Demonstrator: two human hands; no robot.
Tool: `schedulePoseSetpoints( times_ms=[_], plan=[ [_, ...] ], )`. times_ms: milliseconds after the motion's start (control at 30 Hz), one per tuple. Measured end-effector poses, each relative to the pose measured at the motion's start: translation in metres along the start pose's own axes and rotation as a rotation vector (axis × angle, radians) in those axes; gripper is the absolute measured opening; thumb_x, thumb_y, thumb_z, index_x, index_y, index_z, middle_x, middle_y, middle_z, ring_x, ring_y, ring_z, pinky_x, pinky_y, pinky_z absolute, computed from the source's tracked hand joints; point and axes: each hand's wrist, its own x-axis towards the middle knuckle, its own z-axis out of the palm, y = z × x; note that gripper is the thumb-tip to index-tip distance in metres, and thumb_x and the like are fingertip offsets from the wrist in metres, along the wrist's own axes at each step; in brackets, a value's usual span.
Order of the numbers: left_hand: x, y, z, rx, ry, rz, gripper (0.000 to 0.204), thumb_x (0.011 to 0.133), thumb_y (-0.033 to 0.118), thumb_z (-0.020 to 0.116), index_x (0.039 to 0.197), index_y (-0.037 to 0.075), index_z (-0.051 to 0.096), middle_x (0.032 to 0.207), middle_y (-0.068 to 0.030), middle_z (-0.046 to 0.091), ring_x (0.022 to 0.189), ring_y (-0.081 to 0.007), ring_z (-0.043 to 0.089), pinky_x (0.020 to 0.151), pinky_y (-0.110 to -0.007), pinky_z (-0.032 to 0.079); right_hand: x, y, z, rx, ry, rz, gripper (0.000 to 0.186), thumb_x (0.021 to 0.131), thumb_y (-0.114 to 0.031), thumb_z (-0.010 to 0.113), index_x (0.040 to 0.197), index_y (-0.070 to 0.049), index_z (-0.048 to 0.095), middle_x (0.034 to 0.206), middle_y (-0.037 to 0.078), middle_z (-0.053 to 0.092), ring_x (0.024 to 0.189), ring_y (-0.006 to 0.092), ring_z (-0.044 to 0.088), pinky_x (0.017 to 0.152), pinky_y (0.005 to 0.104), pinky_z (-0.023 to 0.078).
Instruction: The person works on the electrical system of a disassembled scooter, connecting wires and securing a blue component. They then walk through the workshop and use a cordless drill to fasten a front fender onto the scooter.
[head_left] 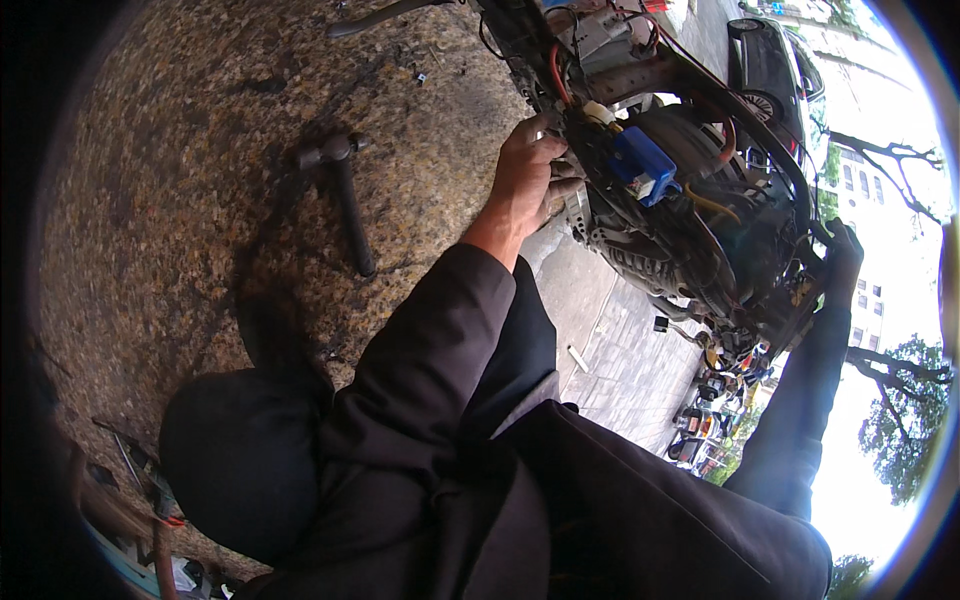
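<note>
A stripped motorbike (690,170) fills the upper right, its dark frame tubes, wiring and engine parts bare. My left hand (528,172) is at the near side of the frame, fingers bent in among the parts below the red cable; what the fingertips grip is hidden. A blue box-shaped part (643,165) sits just right of this hand, beside a pale connector (599,112). My right hand (842,250), dark against the bright sky, is closed around the end of the frame on the right. Its fingers are partly hidden.
On the speckled stone ground at left lies a hammer (346,200) with a dark handle. Tools and a bag (185,575) lie at the lower left. Parked motorbikes (705,400) stand along the paving, and a dark car (775,80) stands at the upper right.
</note>
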Motion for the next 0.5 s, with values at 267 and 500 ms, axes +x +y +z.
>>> schedulePoseSetpoints(
  times_ms=[267, 500],
  plan=[
    [0.013, 0.019, -0.006, 0.212, -0.048, 0.001, 0.057, 0.085, 0.006, 0.050, 0.141, 0.014, 0.039, 0.079, -0.0003, 0.060, 0.068, -0.0116, 0.057, 0.065, -0.032, 0.053, 0.000, -0.005, -0.001, 0.277, 0.038, 0.265, 0.023, 0.081, -0.002, 0.068, 0.100, 0.003, 0.057, 0.087, 0.008, 0.057, 0.093, 0.0221, 0.067, 0.065, 0.0262, 0.053],
    [0.021, 0.018, -0.004, 0.186, 0.012, 0.047, 0.046, 0.083, 0.001, 0.050, 0.128, 0.012, 0.048, 0.081, -0.0022, 0.061, 0.067, -0.0116, 0.057, 0.064, -0.031, 0.054, -0.015, -0.018, 0.001, -0.403, -0.060, -0.400, 0.029, 0.078, -0.004, 0.071, 0.104, 0.003, 0.058, 0.090, 0.009, 0.060, 0.090, 0.0250, 0.068, 0.069, 0.0304, 0.054]
  ],
)
